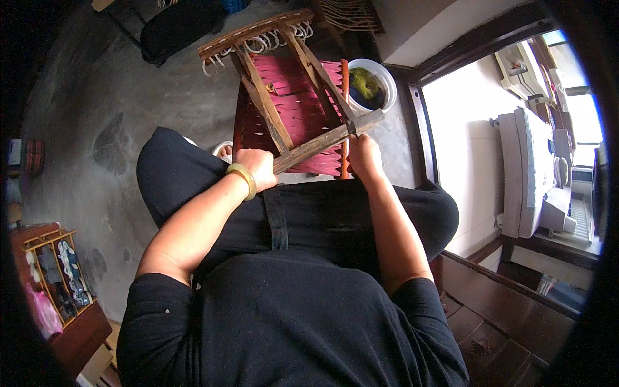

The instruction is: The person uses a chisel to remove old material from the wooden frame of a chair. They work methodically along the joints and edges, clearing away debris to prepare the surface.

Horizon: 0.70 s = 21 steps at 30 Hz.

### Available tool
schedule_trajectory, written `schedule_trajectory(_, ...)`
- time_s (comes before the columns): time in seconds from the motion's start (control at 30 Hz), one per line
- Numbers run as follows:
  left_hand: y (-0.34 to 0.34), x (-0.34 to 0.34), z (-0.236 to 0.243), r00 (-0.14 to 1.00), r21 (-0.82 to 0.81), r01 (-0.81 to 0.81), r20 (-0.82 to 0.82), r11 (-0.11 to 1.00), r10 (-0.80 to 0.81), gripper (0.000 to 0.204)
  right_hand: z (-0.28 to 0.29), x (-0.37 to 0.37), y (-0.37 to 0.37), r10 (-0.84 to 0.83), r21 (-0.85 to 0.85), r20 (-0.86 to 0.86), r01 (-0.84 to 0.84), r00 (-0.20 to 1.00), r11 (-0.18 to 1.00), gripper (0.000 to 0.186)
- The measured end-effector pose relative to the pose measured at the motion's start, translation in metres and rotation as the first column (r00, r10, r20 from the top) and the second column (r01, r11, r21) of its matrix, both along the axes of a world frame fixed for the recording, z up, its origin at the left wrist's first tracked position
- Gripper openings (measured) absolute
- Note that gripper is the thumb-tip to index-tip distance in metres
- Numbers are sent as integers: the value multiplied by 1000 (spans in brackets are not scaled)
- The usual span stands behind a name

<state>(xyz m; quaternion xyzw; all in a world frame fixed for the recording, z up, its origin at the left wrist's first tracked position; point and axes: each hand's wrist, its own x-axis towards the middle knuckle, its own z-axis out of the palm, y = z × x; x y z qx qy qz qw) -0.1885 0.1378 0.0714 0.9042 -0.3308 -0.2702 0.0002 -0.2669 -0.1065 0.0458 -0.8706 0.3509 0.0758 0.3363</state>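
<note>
Wood frame (267, 109) up front in both hands, slanted over the pink seat (298, 97) — rough, weathered bars, brown with paler worn patches. Left hand (256, 168): grip clamped around the near end of the lower rail (316, 145), pale smooth ring bangle (243, 178) on that wrist. Right hand (365, 157): grip closed on a dark piece (351, 128) near the rail's far end — can't tell if tool or fitting. White cord (261, 45) hangs in twisted loops off the top rail (255, 32). Seat is flat straps, woven. Round white plastic bucket (391, 93) just beside it, fuzzy yellow-green stuff (364, 82) inside. Floor (129, 161): grey, smooth, blotchy.
</note>
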Motion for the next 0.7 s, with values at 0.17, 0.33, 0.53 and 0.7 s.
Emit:
schedule_trajectory(0.17,-1,-2,2,999,-66,-20,26,998,22,34,29,4,3,-52,152,12,49,999,987,37)
schedule_trajectory(0.33,-14,-4,-1,999,-116,-40,6,992,41,31,27,5,-5,97,61,56,-100,994,993,37)
schedule_trajectory(0.53,-19,-3,-5,998,-100,-57,-4,993,57,31,29,10,-5,162,38,35,-163,986,986,32)
schedule_trajectory(0.7,-21,-5,-17,1000,-64,-24,-7,998,24,30,-18,0,6,764,-494,2,-663,646,562,29)
